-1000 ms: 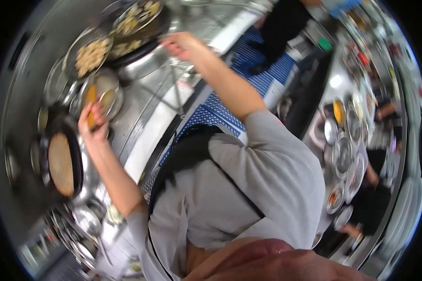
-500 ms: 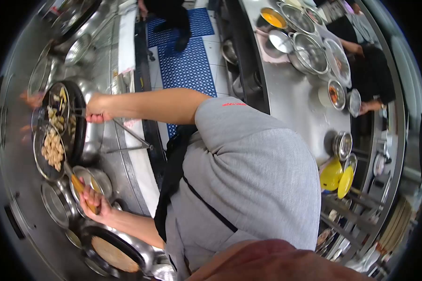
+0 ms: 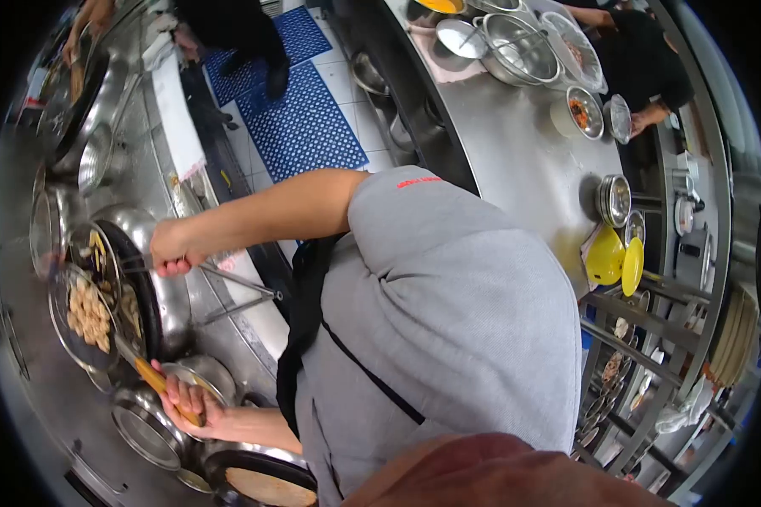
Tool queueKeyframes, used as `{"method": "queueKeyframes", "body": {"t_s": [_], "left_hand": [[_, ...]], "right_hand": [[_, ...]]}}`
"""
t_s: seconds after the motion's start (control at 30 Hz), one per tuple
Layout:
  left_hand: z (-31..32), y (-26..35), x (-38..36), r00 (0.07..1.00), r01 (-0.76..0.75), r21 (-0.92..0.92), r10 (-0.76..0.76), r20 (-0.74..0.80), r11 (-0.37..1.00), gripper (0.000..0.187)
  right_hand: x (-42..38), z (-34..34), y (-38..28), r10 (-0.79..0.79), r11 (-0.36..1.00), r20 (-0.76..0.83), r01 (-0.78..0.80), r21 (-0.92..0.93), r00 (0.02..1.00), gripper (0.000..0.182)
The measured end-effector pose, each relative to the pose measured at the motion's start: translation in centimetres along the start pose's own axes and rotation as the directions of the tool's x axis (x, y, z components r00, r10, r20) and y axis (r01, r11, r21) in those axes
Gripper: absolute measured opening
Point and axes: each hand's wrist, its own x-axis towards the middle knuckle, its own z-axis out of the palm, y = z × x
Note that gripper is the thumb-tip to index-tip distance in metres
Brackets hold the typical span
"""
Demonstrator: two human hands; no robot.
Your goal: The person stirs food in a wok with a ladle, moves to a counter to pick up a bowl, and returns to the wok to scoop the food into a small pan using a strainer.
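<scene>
A strip of bare steel counter (image 3: pixel 220 332) gives you passage between your right hand (image 3: pixel 172 248) and left hand (image 3: pixel 192 407), though a metal rod frame (image 3: pixel 243 280) juts across it and a steel pot (image 3: pixel 217 372) crowds your left. Ahead, the strainer (image 3: pixel 69 342) partly blocks the dark pan (image 3: pixel 149 296).

From my remote seat I see a steel worktop (image 3: pixel 220 338) carrying a wok (image 3: pixel 149 296). Just beside the wok is a metal pot (image 3: pixel 218 372); farther along that side, a dark pan (image 3: pixel 243 459). Past the wok's other side are a metal bowl (image 3: pixel 95 160) and a blackened pan (image 3: pixel 95 106).
</scene>
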Motion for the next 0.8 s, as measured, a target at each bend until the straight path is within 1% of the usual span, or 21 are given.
{"method": "queueKeyframes", "body": {"t_s": [0.03, 0.07, 0.1, 0.13, 0.17, 0.2, 0.23, 0.27, 0.33, 0.4, 0.47, 0.5, 0.53, 0.6, 0.63, 0.7, 0.8], "left_hand": [[0.3, 0.0, 0.1, 1.0, 0.011, -0.014, -0.011, -0.008, 1.0, 0.056], [-0.1, 0.1, 0.5, 0.998, 0.051, -0.094, -0.048, 0.038, 0.994, 0.056], [1.1, 0.3, 0.9, 0.995, 0.101, -0.1, -0.1, 0.016, 0.99, 0.057], [1.4, 0.2, 0.8, 0.995, 0.097, -0.131, -0.094, 0.031, 0.987, 0.056], [1.2, 0.7, 0.3, 0.997, 0.069, -0.092, -0.071, -0.018, 0.993, 0.055], [0.4, 1.1, -0.3, 1.0, 0.013, -0.004, -0.013, -0.017, 1.0, 0.053], [0.1, 1.4, -0.8, 0.999, -0.018, 0.004, 0.018, -0.029, 1.0, 0.052], [0.1, 1.3, -0.9, 0.999, -0.027, 0.009, 0.027, -0.033, 1.0, 0.051], [0.0, 1.6, -1.3, 0.997, -0.052, -0.001, 0.052, -0.048, 0.999, 0.043], [-0.2, 2.0, -1.8, 0.995, -0.068, 0.026, 0.069, -0.078, 0.997, 0.04], [-0.4, 2.4, -2.2, 0.988, -0.087, 0.088, 0.097, -0.118, 0.992, 0.039], [-0.5, 2.4, -2.4, 0.984, -0.097, 0.084, 0.108, -0.141, 0.992, 0.039], [-0.7, 2.4, -2.5, 0.985, -0.112, 0.078, 0.121, -0.125, 0.991, 0.039], [-1.4, 2.0, -3.0, 0.986, -0.125, 0.07, 0.132, -0.105, 0.99, 0.039], [-1.2, 1.6, -3.2, 0.972, -0.143, 0.088, 0.157, -0.173, 0.986, 0.041], [-0.8, 1.1, -3.5, 0.958, -0.152, 0.108, 0.174, -0.229, 0.982, 0.042], [0.4, 0.0, -3.3, 0.926, -0.184, 0.124, 0.214, -0.31, 0.975, 0.044]], "right_hand": [[-1.0, 0.2, -0.6, -0.006, 0.996, -0.011, 0.005, -0.085, 1.0, 0.012], [4.3, -1.8, 2.3, -0.077, 0.997, 0.116, 0.075, 0.019, 0.99, 0.004], [2.6, -1.0, 1.6, -0.07, 0.997, 0.044, 0.071, -0.02, 0.997, 0.007], [1.0, -0.3, 1.0, -0.063, 0.996, -0.029, 0.061, -0.059, 0.998, 0.01], [-0.9, 0.4, 0.4, -0.055, 0.994, -0.101, 0.045, -0.095, 0.993, 0.013], [0.1, -0.2, 0.6, -0.057, 0.998, 0.006, 0.056, 0.019, 0.998, 0.005], [0.2, 0.8, 0.1, -0.091, 0.996, -0.106, 0.089, -0.023, 0.99, 0.01], [0.4, 0.3, -0.4, -0.075, 0.994, -0.087, 0.081, 0.074, 0.993, 0.02], [-0.2, 0.7, -2.1, -0.102, 0.984, -0.09, 0.114, 0.139, 0.991, 0.028], [1.5, -1.2, -4.4, -0.055, 0.987, 0.064, 0.044, 0.154, 0.996, 0.021], [1.3, -0.5, -7.1, -0.089, 0.995, 0.027, 0.088, 0.056, 0.996, 0.013], [1.9, -0.8, -8.4, -0.12, 0.993, 0.026, 0.12, -0.002, 0.992, 0.008], [2.6, -1.3, -9.7, -0.171, 0.983, 0.0, 0.17, -0.068, 0.985, 0.008], [4.9, -3.2, -12.7, -0.152, 0.986, -0.051, 0.148, -0.07, 0.987, 0.005], [6.3, -4.5, -14.1, -0.201, 0.972, -0.07, 0.19, -0.138, 0.977, 0.006], [9.2, -7.1, -15.9, -0.297, 0.928, -0.093, 0.264, -0.263, 0.95, 0.008], [10.7, -8.2, -16.8, -0.468, 0.773, -0.178, 0.303, -0.558, 0.866, 0.014]]}}
